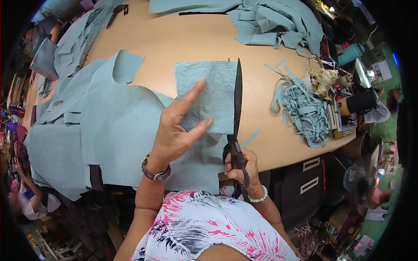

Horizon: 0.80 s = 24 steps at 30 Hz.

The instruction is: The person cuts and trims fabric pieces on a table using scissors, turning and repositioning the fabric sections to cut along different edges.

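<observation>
Plainly, left hand: held over the lower left part of the cloth square, back of the hand up, index finger stretched toward the square's middle and thumb reaching right below it, with a wide gap between them; the other fingers are hidden, so whether they grip anything cannot be told.
Left wrist: banded by a watch, the forearm rising from the lower left.
Right hand: closed around the handles of the scissors, nearer the person's body than the left hand, a pale bead bracelet at its wrist.
Scissors: pointing away from the person, dark blades along the square's right edge; how far they are parted is unclear.
Cloth square: above the table, ahead of the person's torso, its lower part overlapping the larger cloth in view.
Cloth strips: heaped on the table, right of the scissors.
</observation>
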Motion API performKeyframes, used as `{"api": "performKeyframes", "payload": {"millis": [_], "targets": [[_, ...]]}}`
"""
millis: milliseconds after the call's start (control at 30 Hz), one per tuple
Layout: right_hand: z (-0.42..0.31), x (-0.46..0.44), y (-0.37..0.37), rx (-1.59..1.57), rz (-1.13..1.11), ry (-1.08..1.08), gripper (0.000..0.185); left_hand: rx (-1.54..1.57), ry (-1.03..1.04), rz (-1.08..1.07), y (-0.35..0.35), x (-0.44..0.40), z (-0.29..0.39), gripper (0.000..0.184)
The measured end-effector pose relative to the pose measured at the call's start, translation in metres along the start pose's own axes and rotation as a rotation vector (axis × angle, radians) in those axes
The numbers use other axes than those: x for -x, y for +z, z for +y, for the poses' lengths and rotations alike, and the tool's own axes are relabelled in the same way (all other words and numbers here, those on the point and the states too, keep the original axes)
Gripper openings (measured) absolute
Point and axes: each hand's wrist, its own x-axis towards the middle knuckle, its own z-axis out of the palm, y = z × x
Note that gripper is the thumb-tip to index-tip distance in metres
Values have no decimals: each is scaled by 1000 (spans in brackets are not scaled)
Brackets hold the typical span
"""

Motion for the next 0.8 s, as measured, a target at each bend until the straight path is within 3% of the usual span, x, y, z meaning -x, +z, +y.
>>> {"api": "performKeyframes", "payload": {"millis": [400,700,800], "targets": [[-2,1,1,27,28,-47,57,-12,55,41,3,-2,4,63],[-1,1,-1,124,37,-176,45,-7,45,40,5,-3,7,66],[-1,4,1,59,56,-124,43,-6,30,34,5,-3,7,67]]}}
